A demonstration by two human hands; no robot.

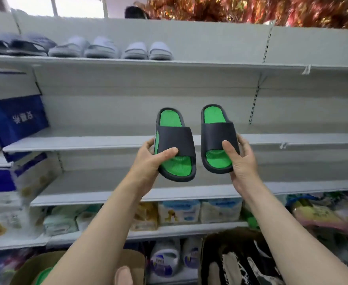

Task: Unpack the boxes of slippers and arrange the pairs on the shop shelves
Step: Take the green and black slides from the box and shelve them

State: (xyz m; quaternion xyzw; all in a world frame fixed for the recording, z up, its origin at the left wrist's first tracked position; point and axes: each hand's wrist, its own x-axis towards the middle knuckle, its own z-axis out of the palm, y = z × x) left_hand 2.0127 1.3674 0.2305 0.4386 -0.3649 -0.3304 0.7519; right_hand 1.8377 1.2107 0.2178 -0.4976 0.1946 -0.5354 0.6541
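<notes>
**Shelving under way: one pair in hand, most of the shelves bare**

The white metal shop shelving (189, 83) filled the frame from edge to edge. Its top shelf, across the upper left, already carried a row of slippers: a dark strapped pair (14, 46) at the far left, then a pale grey moulded pair (84, 48), then a smaller pale grey pair (147, 50) toward the centre. The right half of that shelf was bare. The middle shelf (86, 140) and the one below it (107, 194) showed no slippers at all, so by my reading the task was well short of halfway.

At the bottom left of the frame an open brown cardboard box (31, 268) showed a flash of green inside, likely more slippers waiting. At the bottom right a second open box of dark and patterned footwear (241, 266) also looked unpacked.

In the centre, in front of the middle shelf's edge and not touching it, two black rubber slides with bright green footbeds were held side by side, slightly apart. The left hand (148, 159) gripped the left slide (175, 142), thumb over the strap and fingers curled behind its side. The right hand (241, 159) gripped the right slide (218, 136) the same way.

This pair was not yet set down; placing it and emptying both boxes remained.
</notes>
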